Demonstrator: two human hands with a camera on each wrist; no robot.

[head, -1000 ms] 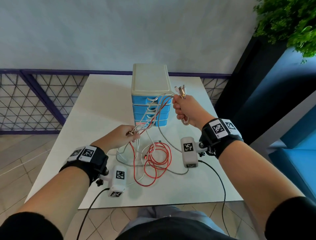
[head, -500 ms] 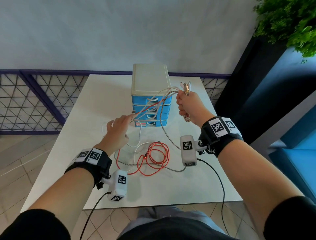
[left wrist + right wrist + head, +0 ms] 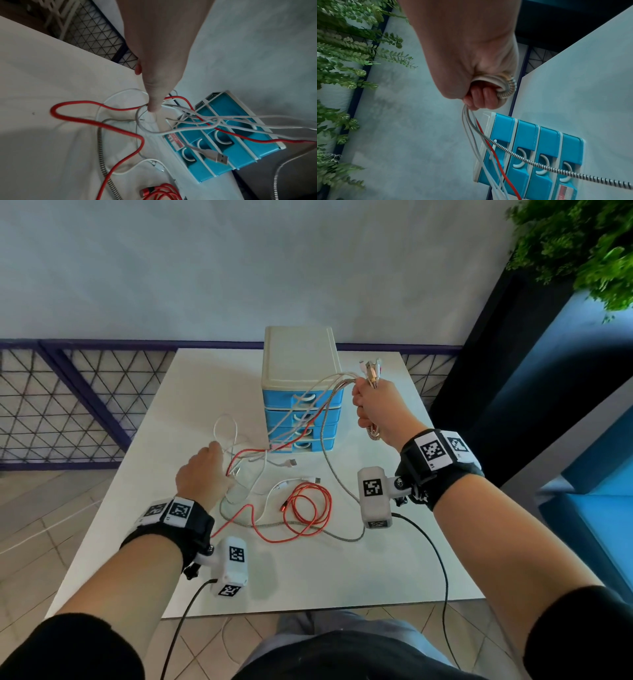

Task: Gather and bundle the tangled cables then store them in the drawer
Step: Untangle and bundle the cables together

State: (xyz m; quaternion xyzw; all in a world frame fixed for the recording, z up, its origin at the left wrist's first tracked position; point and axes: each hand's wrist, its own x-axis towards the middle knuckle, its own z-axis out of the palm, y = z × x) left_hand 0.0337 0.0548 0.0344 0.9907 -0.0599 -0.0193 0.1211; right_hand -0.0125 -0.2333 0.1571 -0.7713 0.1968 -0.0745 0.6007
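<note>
Several tangled cables lie on the white table [image 3: 308, 573]: a red cable coil [image 3: 308, 508], white cables [image 3: 226, 426] and a braided grey cable [image 3: 329, 467]. My right hand [image 3: 370, 402] is raised beside the blue drawer unit [image 3: 301, 405], fist closed around the bunched cable ends, plugs sticking up. The right wrist view shows the right hand [image 3: 479, 97] clenched, with the braided cable [image 3: 530, 162] and red cable [image 3: 489, 143] trailing down. My left hand [image 3: 215, 450] is low over the table, a straight finger [image 3: 154, 108] touching a white cable loop [image 3: 142, 121] beside the red cable [image 3: 96, 121].
The drawer unit [image 3: 223, 155] has all its drawers closed, and cables stretch across its front. A loose USB plug [image 3: 221, 158] lies before it. A mesh railing [image 3: 68, 405] runs along the left, and a plant [image 3: 582, 244] hangs at the upper right.
My left hand let go of the strands it pinched, then moved left and down onto the white loops. The right hand rose slightly with the cable ends, pulling strands taut.
</note>
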